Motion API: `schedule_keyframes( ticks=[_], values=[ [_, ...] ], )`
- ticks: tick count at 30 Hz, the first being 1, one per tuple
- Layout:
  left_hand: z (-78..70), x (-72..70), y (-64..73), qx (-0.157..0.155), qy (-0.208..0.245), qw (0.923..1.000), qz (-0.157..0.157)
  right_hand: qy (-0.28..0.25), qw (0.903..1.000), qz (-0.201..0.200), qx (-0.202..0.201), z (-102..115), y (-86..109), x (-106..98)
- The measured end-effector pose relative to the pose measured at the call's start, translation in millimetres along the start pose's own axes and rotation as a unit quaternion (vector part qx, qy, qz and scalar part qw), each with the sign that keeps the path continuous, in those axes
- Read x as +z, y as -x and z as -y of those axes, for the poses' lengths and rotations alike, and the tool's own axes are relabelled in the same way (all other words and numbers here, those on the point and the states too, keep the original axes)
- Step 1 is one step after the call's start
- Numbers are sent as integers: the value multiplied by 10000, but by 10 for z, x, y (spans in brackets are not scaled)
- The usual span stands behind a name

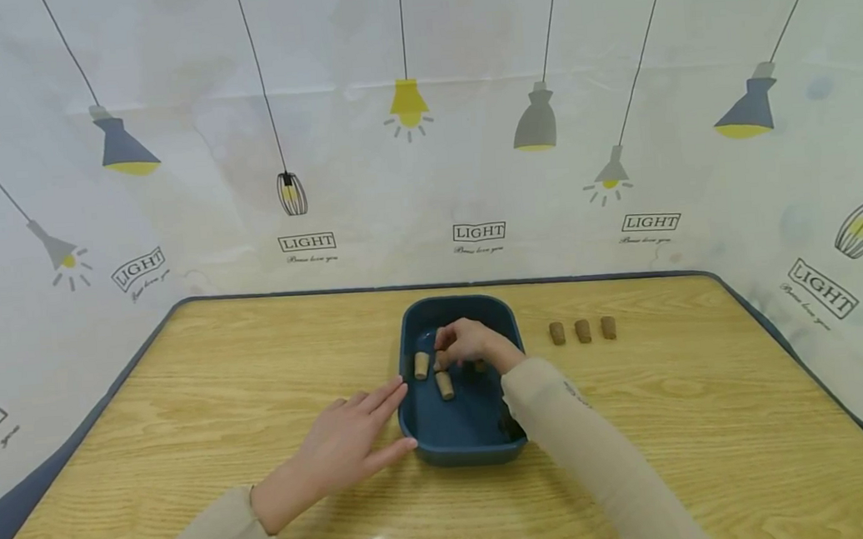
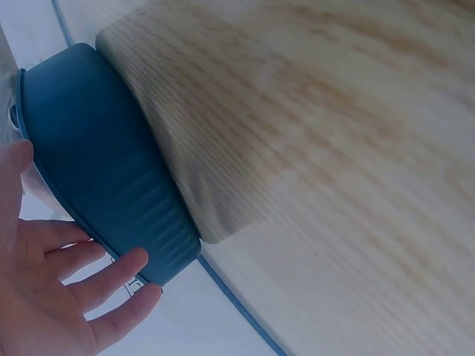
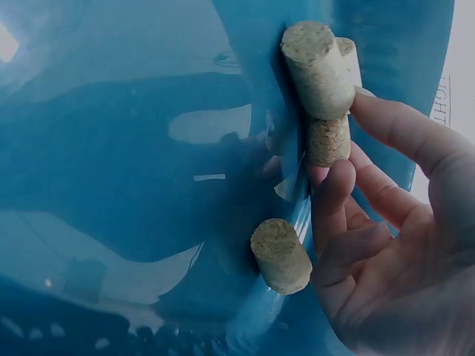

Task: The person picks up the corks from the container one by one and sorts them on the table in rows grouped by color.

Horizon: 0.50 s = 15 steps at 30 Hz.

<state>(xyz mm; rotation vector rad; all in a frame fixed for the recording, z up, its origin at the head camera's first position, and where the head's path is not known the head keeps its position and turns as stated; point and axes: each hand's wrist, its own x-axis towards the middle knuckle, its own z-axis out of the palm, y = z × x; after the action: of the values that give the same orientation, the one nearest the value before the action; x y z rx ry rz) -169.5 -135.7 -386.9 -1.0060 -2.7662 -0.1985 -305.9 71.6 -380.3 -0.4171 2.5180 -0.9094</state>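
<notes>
A blue plastic bin [image 1: 463,455] stands on the table, with corks lying inside. My right hand [image 1: 466,340] reaches into it and pinches a cork [image 3: 329,141] between thumb and fingers. Close by are a light cork [image 1: 421,365] on the left and another cork [image 1: 445,386] just in front of the fingers. In the right wrist view a separate cork [image 3: 281,256] lies below the fingertips, and one more is partly hidden behind the upper cork [image 3: 315,70]. With fingers extended, my left hand [image 1: 342,443] touches the bin's left side; its fingertips are along the rim in the left wrist view.
Three brown corks stand in a row right of the bin, the middle cork [image 1: 583,331] among them. The wooden table [image 1: 243,366] ends at a dark edge along a white backdrop [image 1: 365,182] printed with lamps. My right sleeve [image 1: 593,433] crosses the bin's right rim.
</notes>
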Motion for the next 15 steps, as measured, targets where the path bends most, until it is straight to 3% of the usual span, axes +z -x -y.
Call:
schedule_keyframes(
  ticks=[15],
  values=[
    [11,11,-2,-18,0,10000,6,368,9990,-26,243,0,-22,7]
  ],
)
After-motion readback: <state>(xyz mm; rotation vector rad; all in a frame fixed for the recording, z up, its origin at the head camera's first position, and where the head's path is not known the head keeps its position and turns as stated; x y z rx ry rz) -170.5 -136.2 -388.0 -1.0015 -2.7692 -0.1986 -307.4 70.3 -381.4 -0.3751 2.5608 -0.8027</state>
